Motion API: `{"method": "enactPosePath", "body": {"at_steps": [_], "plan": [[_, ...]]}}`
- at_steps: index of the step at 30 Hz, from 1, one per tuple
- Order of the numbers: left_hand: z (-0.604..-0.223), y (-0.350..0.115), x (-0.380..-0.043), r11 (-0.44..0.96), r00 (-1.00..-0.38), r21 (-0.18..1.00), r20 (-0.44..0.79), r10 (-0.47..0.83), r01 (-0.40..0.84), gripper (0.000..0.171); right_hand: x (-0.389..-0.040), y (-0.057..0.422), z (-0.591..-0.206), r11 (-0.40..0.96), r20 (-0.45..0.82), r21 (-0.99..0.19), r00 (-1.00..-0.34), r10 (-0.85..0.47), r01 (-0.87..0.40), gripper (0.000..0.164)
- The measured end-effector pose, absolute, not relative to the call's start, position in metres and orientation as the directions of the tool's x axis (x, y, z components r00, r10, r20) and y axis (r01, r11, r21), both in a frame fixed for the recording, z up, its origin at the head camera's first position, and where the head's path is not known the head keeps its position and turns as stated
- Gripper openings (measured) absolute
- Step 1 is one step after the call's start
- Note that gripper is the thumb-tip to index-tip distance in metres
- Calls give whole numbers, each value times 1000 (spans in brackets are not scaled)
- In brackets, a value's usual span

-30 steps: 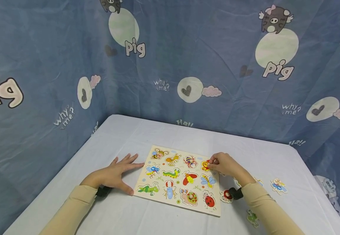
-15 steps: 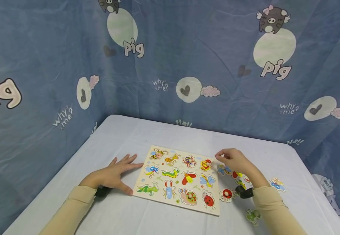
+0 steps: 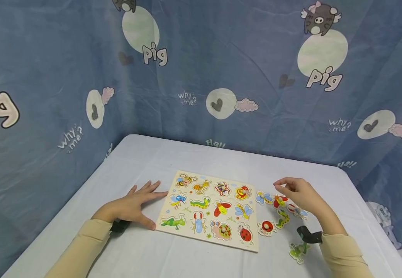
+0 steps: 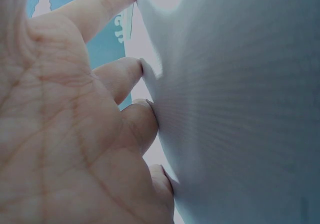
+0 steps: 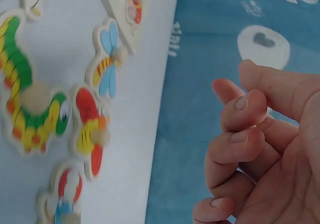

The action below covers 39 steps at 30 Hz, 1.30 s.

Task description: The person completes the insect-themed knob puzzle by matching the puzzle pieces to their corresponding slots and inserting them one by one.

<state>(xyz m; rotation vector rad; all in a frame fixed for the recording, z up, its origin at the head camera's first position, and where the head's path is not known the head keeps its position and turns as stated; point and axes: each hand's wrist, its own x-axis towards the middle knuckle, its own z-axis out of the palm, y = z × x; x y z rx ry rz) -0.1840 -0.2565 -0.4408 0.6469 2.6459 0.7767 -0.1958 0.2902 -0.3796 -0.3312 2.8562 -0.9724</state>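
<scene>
Head view | left hand (image 3: 133, 206), spread and holding nothing, touches the board (image 3: 188, 232) at 9 o'clock | right hand (image 3: 301, 194), loosely curled and empty, near the red-winged piece (image 3: 279, 201) off the board's 3 o'clock | I'd pinch its knob (image 5: 101, 138) squarely, clear of the dragonfly piece (image 3: 261, 198).

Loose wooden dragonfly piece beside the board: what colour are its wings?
The wooden dragonfly piece has light blue wings, clearest in the right wrist view.
</scene>
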Motion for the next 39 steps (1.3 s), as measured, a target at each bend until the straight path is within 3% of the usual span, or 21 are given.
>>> {"method": "enactPosePath", "body": {"at_steps": [20, 31, 39], "plan": [[-441, -260, -185, 758, -861, 563, -151, 486, 329, 113, -150, 372, -382, 820, -19, -572, -999, -30, -14, 49], [-443, -262, -185, 745, -853, 575, -147, 500, 338, 113, -138, 405, -403, 806, -94, -573, -989, 113, 146, 61], [-444, -260, -186, 745, -851, 578, -157, 501, 332, 112, -135, 418, -422, 773, -117, -605, -982, 151, 191, 64]]}}
